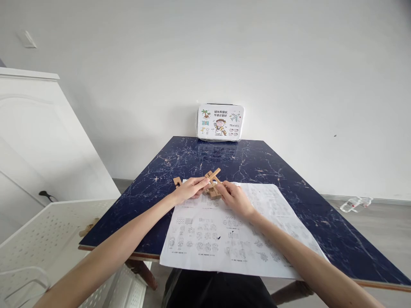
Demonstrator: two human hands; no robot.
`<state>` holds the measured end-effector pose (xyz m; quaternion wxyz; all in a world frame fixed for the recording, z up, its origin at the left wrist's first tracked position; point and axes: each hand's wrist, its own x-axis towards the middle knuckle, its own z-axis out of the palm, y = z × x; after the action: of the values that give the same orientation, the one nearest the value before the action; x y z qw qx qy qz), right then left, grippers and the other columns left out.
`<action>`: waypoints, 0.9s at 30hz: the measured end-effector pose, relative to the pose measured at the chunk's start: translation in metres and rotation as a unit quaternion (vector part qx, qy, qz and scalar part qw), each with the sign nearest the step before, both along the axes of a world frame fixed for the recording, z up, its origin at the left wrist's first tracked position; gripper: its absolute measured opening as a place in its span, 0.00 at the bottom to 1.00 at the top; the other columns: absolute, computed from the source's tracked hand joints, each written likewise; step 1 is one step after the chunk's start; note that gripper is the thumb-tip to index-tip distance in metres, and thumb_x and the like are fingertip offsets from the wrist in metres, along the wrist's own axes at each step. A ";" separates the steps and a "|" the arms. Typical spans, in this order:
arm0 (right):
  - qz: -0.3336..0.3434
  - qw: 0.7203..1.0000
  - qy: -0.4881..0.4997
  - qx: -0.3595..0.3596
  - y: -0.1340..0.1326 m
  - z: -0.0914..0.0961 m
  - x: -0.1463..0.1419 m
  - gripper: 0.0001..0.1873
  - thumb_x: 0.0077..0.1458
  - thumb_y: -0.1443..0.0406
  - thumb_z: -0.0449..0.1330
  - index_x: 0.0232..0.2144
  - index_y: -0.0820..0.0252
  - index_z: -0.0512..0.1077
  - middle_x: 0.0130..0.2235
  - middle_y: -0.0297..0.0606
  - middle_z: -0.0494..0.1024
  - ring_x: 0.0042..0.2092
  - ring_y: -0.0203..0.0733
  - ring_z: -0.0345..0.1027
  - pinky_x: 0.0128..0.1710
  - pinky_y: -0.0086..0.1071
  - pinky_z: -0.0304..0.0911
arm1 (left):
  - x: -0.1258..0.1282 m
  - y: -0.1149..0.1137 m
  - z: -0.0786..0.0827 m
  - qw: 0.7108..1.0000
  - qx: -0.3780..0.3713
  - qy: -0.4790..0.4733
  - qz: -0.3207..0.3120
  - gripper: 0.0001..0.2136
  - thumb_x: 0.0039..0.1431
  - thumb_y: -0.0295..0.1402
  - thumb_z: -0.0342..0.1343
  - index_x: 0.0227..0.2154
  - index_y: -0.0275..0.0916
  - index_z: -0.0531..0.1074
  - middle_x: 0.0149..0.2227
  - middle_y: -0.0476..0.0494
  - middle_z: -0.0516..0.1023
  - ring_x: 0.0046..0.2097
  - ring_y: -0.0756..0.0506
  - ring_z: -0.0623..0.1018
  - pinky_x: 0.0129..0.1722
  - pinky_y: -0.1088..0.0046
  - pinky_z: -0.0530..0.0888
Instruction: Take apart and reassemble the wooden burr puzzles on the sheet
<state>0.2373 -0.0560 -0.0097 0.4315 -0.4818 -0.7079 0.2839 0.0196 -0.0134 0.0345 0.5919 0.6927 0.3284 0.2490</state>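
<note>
Both hands meet over the far edge of a printed instruction sheet (pixel 237 239). My left hand (pixel 192 188) is closed, its thumb and fingers pinching a light wooden puzzle stick (pixel 215 173) that slants up to the right. Fingers closed too, my right hand (pixel 233 197) grips another wooden puzzle stick (pixel 217 179) that meets the first one. Just beneath them are notched wooden blocks (pixel 214 195), partly hidden by the fingers. Beside my left hand, at the sheet's far left corner, lies one more notched wooden piece (pixel 177 182).
A dark blue marbled table (pixel 154 171) carries all this. At its back a white cartoon-printed case (pixel 220 122) leans on the wall. To the left stand a perforated white rack (pixel 58 226) with a wooden piece (pixel 89 227) on it and a white cabinet (pixel 41 137). Clear plastic packaging (pixel 355 204) lies on the floor right.
</note>
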 end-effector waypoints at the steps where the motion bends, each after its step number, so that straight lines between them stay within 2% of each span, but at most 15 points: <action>1: 0.008 1.000 0.001 -0.003 0.000 0.000 0.000 0.27 0.68 0.43 0.49 0.25 0.54 0.60 0.22 0.31 0.67 0.24 0.37 0.56 0.26 0.32 0.53 | -0.001 0.001 0.000 1.000 -0.001 0.007 -0.004 0.22 0.66 0.54 0.56 0.43 0.37 0.75 0.25 0.57 0.51 0.23 0.53 0.49 0.22 0.72 0.49; 5: 0.010 1.000 0.002 -0.007 -0.002 0.002 -0.001 0.28 0.68 0.41 0.48 0.26 0.54 0.60 0.22 0.32 0.66 0.23 0.37 0.56 0.24 0.32 0.53 | -0.003 0.003 0.000 1.000 -0.004 0.018 -0.007 0.22 0.65 0.55 0.57 0.39 0.37 0.74 0.25 0.56 0.53 0.23 0.53 0.50 0.22 0.73 0.49; 9: -0.002 1.000 0.018 0.001 -0.007 0.006 -0.004 0.27 0.69 0.42 0.48 0.25 0.53 0.58 0.22 0.32 0.67 0.23 0.38 0.58 0.26 0.33 0.55 | 0.001 0.000 -0.003 1.000 0.018 -0.002 0.009 0.24 0.67 0.55 0.54 0.49 0.39 0.75 0.24 0.57 0.51 0.23 0.53 0.48 0.22 0.73 0.49; 11: 0.002 1.000 0.023 -0.003 -0.008 0.006 -0.005 0.27 0.69 0.43 0.48 0.26 0.53 0.59 0.22 0.31 0.67 0.23 0.38 0.58 0.26 0.33 0.55 | 0.002 -0.001 -0.003 1.000 0.028 -0.001 0.015 0.24 0.67 0.56 0.53 0.50 0.39 0.74 0.24 0.57 0.50 0.23 0.52 0.48 0.22 0.72 0.49; 17: 0.034 0.998 0.022 -0.041 -0.004 0.003 0.000 0.27 0.68 0.42 0.49 0.27 0.54 0.61 0.22 0.30 0.67 0.22 0.36 0.57 0.24 0.32 0.54 | -0.004 0.004 0.000 0.999 0.012 0.030 -0.008 0.22 0.65 0.56 0.55 0.35 0.38 0.72 0.25 0.55 0.53 0.23 0.53 0.49 0.23 0.72 0.48; 19: 0.044 0.998 0.022 -0.047 -0.004 0.003 0.001 0.27 0.68 0.42 0.49 0.27 0.54 0.61 0.21 0.30 0.67 0.22 0.36 0.56 0.23 0.31 0.53 | -0.006 0.006 0.001 0.999 0.006 0.029 -0.022 0.22 0.65 0.56 0.56 0.34 0.38 0.71 0.25 0.55 0.53 0.24 0.53 0.49 0.23 0.72 0.48; 22: 0.022 0.999 0.008 -0.023 -0.005 0.004 -0.001 0.28 0.68 0.42 0.49 0.26 0.53 0.60 0.21 0.31 0.67 0.22 0.37 0.57 0.24 0.32 0.54 | -0.006 0.007 0.000 0.999 0.006 0.024 -0.024 0.22 0.66 0.55 0.56 0.35 0.38 0.72 0.25 0.55 0.52 0.24 0.53 0.49 0.23 0.72 0.48; 27: 0.000 1.000 0.011 0.009 -0.008 0.008 -0.003 0.27 0.69 0.43 0.48 0.25 0.53 0.58 0.20 0.31 0.68 0.22 0.38 0.59 0.27 0.33 0.57 | 0.003 0.000 -0.007 0.999 0.040 -0.010 0.019 0.21 0.67 0.55 0.54 0.33 0.40 0.70 0.23 0.57 0.49 0.22 0.53 0.48 0.22 0.72 0.49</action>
<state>0.2340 -0.0641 -0.0016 0.4435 -0.4752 -0.7055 0.2826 0.0230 -0.0130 0.0278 0.5622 0.7071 0.3248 0.2801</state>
